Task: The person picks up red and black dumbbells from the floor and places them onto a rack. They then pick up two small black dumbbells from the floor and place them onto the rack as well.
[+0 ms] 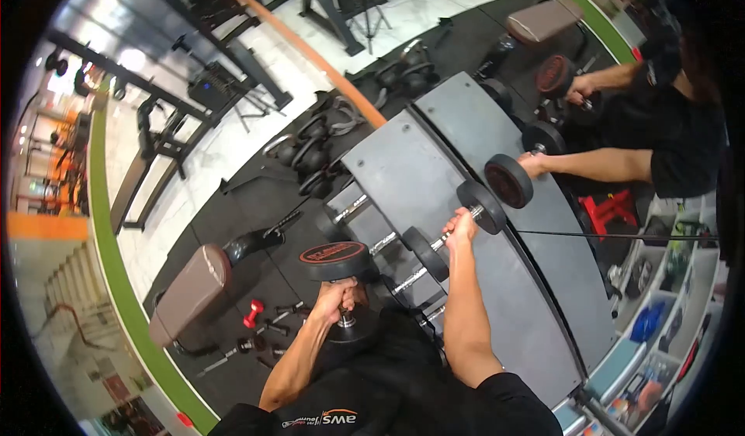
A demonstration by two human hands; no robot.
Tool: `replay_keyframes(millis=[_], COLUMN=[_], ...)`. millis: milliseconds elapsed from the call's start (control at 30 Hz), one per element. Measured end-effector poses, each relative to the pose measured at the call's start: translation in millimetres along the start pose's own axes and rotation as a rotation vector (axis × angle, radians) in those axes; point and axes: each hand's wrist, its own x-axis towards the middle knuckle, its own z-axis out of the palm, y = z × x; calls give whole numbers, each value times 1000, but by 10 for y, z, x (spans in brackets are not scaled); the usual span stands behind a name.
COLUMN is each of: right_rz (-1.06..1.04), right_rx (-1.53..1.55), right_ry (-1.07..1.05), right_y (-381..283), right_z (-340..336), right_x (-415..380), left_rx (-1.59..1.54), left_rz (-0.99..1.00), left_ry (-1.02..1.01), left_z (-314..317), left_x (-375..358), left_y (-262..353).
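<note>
My left hand (335,298) is wrapped round the handle of a black dumbbell (334,259) with red lettering on its upper end; its other end hangs low in front of my shirt. Closed on a metal handle, my right hand (461,228) holds a second dumbbell (483,205) over the grey panel (411,157). One black end of it lies beyond the fist, the other nearer my body. Below and between my hands, more dumbbells with chrome handles (409,281) sit in the rack.
A mirror at the right reflects a person's arms and dumbbells (555,76). A brown bench (192,288) stands at the left, with a small red dumbbell (254,313) on the floor beside it. Kettlebells (312,157) lie beyond the rack. Shelves (660,320) fill the lower right.
</note>
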Motion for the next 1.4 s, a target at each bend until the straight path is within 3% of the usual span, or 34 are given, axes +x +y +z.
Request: replay_keyframes(millis=[267,700,1000,1133,1200,1400], right_rz=[62,112,36,-178,-151,103], right_rx=[-21,-75,-133,-289,-368,-523], right_ry=[-180,-416,-530,-583,-619,-438], right_y=[-56,-92,-212,-115,-50,627], right_z=[-216,-443,-560,-824,-941,-1109], right_x=[89,507,579,847,697,125], left_rx=[-247,-607,-874,-984,-1019,-1151], left_rz=[72,184,220,221,245,264], left_ry=[127,381,566,692,716,786], left_z=[-291,-892,-1615,-1839,-1892,-2127], left_x=[-475,-1095,-1703,-1951,-2165,-2562], left_y=[-698,-1237,-2149,-2700,-2882,-3542])
